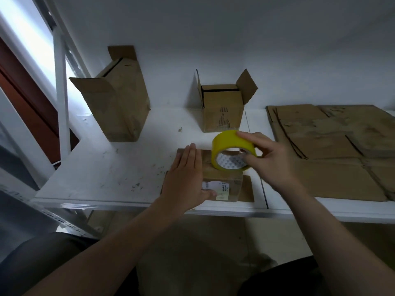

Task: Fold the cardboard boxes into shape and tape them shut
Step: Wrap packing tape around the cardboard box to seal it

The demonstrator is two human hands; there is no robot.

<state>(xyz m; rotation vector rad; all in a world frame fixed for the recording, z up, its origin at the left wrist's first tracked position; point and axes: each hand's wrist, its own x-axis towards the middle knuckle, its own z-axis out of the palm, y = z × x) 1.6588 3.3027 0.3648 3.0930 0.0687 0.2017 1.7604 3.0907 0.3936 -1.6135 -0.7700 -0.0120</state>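
Tape (229, 142) gripped, left hand (185, 178) apparently pressing box (226, 178)

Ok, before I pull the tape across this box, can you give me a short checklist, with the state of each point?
1. Left hand lies flat on the box, holding it down: ok.
2. Right hand grips the tape roll: ok.
3. Tape roll rests on the top of the box: ok.
4. Top flaps fully closed under the hands: cannot tell.
5. Free tape end already stuck to the box: cannot tell.
6. Box sits wholly on the table: ok, but it is close to the near edge.
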